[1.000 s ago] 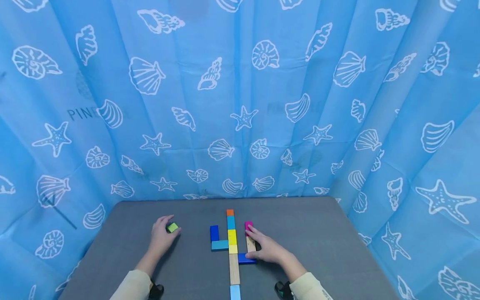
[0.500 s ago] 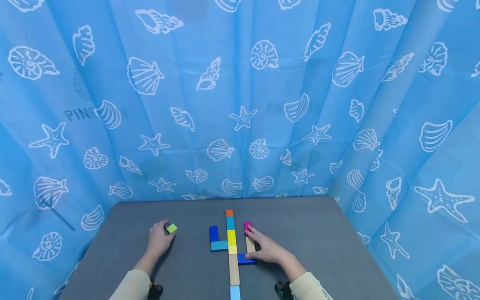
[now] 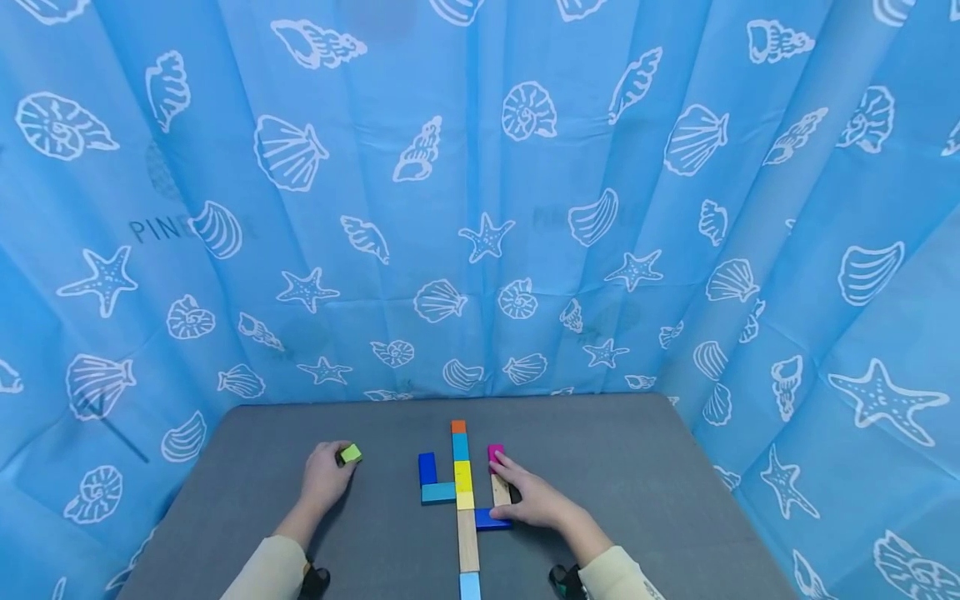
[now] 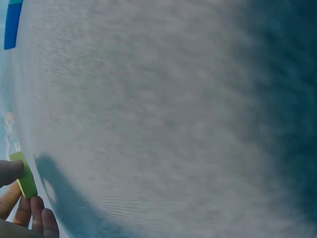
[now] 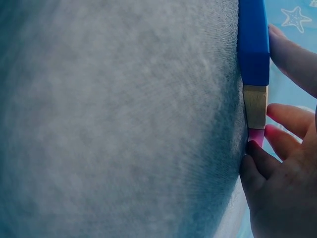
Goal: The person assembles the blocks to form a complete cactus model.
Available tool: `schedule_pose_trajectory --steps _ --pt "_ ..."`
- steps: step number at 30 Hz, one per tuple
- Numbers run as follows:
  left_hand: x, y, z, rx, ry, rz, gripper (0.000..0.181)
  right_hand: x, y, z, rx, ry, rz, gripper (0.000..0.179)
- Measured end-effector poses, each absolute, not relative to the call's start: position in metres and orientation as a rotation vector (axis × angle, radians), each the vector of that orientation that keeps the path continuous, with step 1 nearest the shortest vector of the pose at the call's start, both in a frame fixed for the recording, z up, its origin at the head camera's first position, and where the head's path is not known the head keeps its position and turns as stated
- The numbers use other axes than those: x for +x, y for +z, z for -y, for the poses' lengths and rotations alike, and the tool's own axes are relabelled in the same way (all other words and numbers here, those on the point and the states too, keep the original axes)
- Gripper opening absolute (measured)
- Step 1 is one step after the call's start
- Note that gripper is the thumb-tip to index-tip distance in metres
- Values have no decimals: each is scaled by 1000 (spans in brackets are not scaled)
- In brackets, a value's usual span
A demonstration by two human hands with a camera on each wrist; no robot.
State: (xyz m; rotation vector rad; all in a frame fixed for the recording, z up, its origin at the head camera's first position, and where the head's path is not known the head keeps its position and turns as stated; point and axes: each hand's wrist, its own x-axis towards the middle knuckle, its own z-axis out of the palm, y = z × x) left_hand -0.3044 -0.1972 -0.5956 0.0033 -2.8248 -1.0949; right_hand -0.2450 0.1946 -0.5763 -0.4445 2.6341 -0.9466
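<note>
In the head view my left hand (image 3: pixel 324 479) pinches a lime green block (image 3: pixel 350 453). The left wrist view shows the thumb on one side of that green block (image 4: pixel 25 176) and fingers on the other. My right hand (image 3: pixel 542 497) rests on the right branch of a block layout. Its thumb touches a blue block (image 5: pixel 254 49), and other fingers lie on a natural wood block (image 5: pixel 255 106) and a magenta block (image 5: pixel 255 136). These fingers are extended, not wrapped round a block.
A line of blocks runs up the grey table (image 3: pixel 390 550): light blue (image 3: pixel 469 585), wood (image 3: pixel 467 540), yellow (image 3: pixel 463 477), teal (image 3: pixel 461 447), orange (image 3: pixel 458 427). On its left, a teal block (image 3: pixel 438 493) joins a dark blue block (image 3: pixel 427 468). A blue shell-print curtain (image 3: pixel 480 200) hangs behind.
My left hand has shifted its fingers on the green block, which turned slightly and sits a little further right than half a second ago. The right hand stays where it was.
</note>
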Motion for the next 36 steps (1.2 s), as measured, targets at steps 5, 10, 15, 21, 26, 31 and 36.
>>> schedule_pose_trajectory --steps 5,10,15,21,26,31,36 --pt "-309 -590 187 -4 -1076 2829 39 -246 -576 -194 -445 -943 -2633 82" --pt "-312 -581 176 -22 -1118 2831 38 -246 -577 -194 -435 -952 -2628 83" --pt "-316 -578 170 -54 -1128 2838 37 -246 -576 -194 -434 -945 -2629 83" --pt "-325 -577 157 -79 -1135 2850 36 -245 -576 -195 -436 -948 -2628 83" --pt "-329 -575 136 -130 -1185 2849 34 -245 -575 -196 -434 -941 -2628 83" --pt "-333 -577 117 -173 -1207 2876 32 -244 -575 -195 -428 -945 -2621 83" --pt "-337 -580 103 -170 -1192 2901 31 -244 -573 -194 -424 -951 -2620 82"
